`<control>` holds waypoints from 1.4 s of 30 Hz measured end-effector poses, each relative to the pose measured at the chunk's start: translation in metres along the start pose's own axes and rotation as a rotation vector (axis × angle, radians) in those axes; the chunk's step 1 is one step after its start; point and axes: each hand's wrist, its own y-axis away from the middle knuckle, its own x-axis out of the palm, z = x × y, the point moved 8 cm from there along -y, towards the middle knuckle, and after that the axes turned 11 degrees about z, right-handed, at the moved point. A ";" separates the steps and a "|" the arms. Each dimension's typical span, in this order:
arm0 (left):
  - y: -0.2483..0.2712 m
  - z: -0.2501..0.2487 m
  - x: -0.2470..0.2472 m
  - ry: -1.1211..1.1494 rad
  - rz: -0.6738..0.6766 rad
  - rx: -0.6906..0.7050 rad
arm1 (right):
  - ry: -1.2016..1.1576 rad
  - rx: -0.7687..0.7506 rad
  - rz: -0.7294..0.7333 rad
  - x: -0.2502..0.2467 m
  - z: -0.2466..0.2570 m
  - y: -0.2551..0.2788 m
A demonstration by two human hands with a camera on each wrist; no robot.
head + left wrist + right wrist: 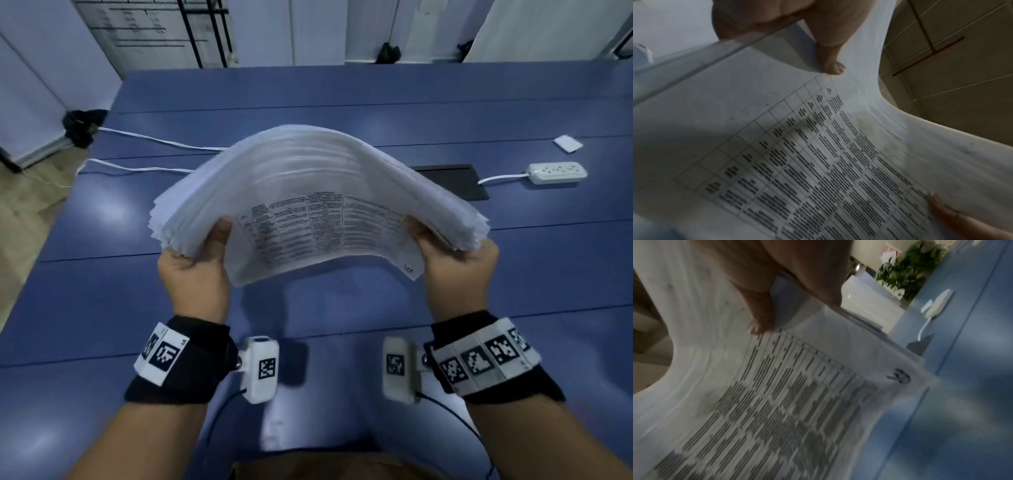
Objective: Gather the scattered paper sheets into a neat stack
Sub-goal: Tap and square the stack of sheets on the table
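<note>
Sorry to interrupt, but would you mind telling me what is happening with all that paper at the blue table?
A person is holding a thick stack of paper sheets up off the blue table, the left hand gripping one end and the right hand the other. The stack bows upward in the middle, a printed table facing the person. Its edges look uneven, so it is not squared yet. A white power strip lies on the table to the right.

A long blue table (342, 89) carries a white power strip (557, 172) at its right with a small white card (567, 143) just beyond, a flat black panel (459, 181) near the middle, and two white cables (144, 168) trailing off leftward.
</note>
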 end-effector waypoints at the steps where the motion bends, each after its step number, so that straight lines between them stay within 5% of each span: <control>1: 0.003 0.005 -0.002 -0.011 0.012 -0.024 | 0.005 0.017 -0.035 -0.003 -0.008 0.006; 6: 0.014 0.067 -0.016 -0.164 0.202 -0.341 | 0.056 0.369 0.039 -0.020 -0.078 0.028; 11: -0.009 0.065 -0.025 -0.171 0.215 -0.361 | 0.024 0.359 0.176 -0.023 -0.073 0.004; 17: -0.018 0.068 -0.021 -0.077 0.323 -0.510 | 0.092 0.761 0.603 -0.030 -0.109 0.023; 21: 0.005 0.107 -0.029 0.102 0.414 -0.869 | -0.027 0.849 0.420 -0.044 -0.126 0.034; 25: 0.051 0.148 -0.045 0.028 0.500 -1.087 | -0.022 0.982 0.428 -0.050 -0.158 0.056; 29: 0.088 0.184 -0.063 -0.248 0.530 -1.117 | 0.162 1.063 0.562 -0.058 -0.202 0.090; 33: 0.075 0.185 -0.069 -0.493 0.638 -1.112 | 0.130 1.053 0.463 -0.064 -0.202 0.089; 36: 0.057 0.175 -0.060 -0.445 0.607 -1.012 | 0.058 1.108 0.563 -0.057 -0.201 0.090; 38: 0.056 0.172 -0.043 -0.416 0.702 -0.967 | 0.033 1.146 0.641 -0.051 -0.207 0.092; 40: 0.058 0.177 -0.034 -0.419 0.724 -0.930 | 0.037 1.138 0.575 -0.049 -0.209 0.087; 42: 0.052 0.172 -0.032 -0.416 0.606 -0.845 | 0.132 0.999 0.485 -0.045 -0.196 0.073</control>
